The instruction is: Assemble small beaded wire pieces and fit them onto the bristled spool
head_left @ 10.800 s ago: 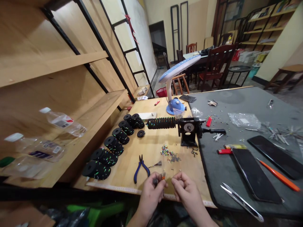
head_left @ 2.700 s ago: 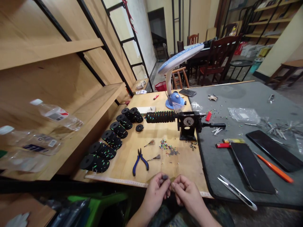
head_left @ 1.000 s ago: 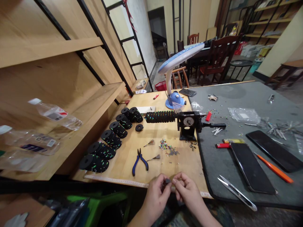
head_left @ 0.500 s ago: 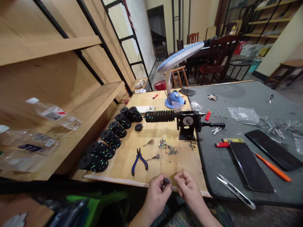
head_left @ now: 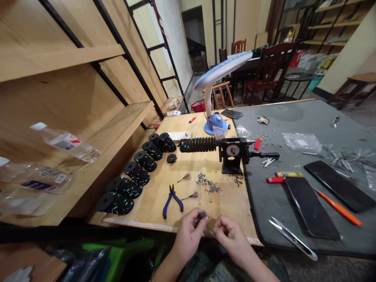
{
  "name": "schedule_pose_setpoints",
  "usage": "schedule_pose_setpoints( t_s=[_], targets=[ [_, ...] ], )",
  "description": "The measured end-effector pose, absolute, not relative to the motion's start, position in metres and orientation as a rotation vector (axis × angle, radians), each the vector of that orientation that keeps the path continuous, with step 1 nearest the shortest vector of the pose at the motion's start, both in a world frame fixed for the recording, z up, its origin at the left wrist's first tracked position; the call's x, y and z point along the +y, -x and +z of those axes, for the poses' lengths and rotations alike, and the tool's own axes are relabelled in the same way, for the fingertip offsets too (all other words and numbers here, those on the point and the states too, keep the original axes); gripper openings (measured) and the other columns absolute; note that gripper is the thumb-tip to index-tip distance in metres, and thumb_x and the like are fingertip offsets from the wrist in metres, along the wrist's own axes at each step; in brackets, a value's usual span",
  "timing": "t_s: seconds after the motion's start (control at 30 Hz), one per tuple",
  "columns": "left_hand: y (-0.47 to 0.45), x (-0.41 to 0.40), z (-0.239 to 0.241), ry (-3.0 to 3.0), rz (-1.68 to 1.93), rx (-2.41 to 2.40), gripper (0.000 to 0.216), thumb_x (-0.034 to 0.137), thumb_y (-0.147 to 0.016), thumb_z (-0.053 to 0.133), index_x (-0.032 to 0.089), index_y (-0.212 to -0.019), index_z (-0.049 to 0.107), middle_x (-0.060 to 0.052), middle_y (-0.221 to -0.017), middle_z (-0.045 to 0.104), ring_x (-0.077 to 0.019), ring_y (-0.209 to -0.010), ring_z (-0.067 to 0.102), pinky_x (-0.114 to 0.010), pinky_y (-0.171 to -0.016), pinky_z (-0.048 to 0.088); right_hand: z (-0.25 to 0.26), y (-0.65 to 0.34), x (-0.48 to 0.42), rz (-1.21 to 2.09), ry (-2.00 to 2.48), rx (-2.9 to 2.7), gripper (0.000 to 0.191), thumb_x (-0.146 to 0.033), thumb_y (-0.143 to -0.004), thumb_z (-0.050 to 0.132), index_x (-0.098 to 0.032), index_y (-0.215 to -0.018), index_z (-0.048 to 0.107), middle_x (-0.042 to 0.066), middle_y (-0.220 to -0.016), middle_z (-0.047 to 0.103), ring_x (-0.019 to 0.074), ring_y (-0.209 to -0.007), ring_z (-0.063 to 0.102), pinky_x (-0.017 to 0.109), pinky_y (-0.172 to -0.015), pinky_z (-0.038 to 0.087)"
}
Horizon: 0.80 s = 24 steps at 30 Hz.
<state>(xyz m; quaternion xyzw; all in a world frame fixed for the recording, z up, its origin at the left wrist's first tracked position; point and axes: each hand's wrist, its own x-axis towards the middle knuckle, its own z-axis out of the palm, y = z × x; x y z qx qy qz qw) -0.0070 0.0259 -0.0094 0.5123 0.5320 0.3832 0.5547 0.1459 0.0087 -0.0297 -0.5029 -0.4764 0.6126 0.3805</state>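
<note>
Another tuft (head_left: 187,177) joins the first; my left hand (head_left: 189,232) pinches a dark bit (head_left: 202,214), seemingly unfinished; right hand (head_left: 228,232) pinched, contents unclear.

Second bristle tuft (head_left: 185,177) now on worktop (head_left: 188,166), lower centre; left hand (head_left: 190,232) shifted slightly up-left.

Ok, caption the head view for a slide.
Left hand holds a small dark item beside the right hand, near blue-handled pliers and multicolored pieces.

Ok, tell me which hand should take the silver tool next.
Probably the right hand: it is nearer the silver tool, while the left hand holds something small and dark.
</note>
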Motion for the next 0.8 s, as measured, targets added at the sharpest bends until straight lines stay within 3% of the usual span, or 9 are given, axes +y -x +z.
schedule_pose_setpoints(
  t_s=[0.37,0.6,0.8],
  targets=[
    [0.011,0.036,-0.018,-1.019,1.089,1.336,0.031,0.043,-0.075,0.069,0.014,-0.079,0.06,0.002,-0.065,0.058,-0.0088,-0.052,0.051,-0.019,-0.052,0.041,-0.025,-0.152,0.006,1.458,1.348,-1.241,0.014,-0.03,-0.07,0.049,-0.022,-0.06,0.042,-0.007,-0.053,0.032,0.0116,-0.051,0.031,0.024,-0.05,0.024],
    [0.018,0.034,-0.015,-0.963,0.976,1.326,0.036,0.046,-0.071,0.072,0.014,-0.078,0.058,0.0,-0.07,0.062,-0.0084,-0.052,0.051,-0.019,-0.049,0.038,-0.033,-0.152,0.007,1.534,1.317,-1.051,0.025,-0.042,-0.074,0.058,-0.021,-0.064,0.048,-0.009,-0.053,0.03,0.0105,-0.051,0.027,0.023,-0.05,0.023],
    [0.005,0.019,-0.018,-0.983,0.925,1.273,0.035,0.047,-0.072,0.071,0.015,-0.072,0.057,0.003,-0.062,0.057,-0.0082,-0.048,0.047,-0.021,-0.05,0.038,-0.047,-0.149,0.008,1.51,1.345,-1.003,0.04,-0.058,-0.069,0.065,-0.019,-0.066,0.056,-0.009,-0.05,0.03,0.0096,-0.048,0.027,0.023,-0.048,0.023]
  ],
)
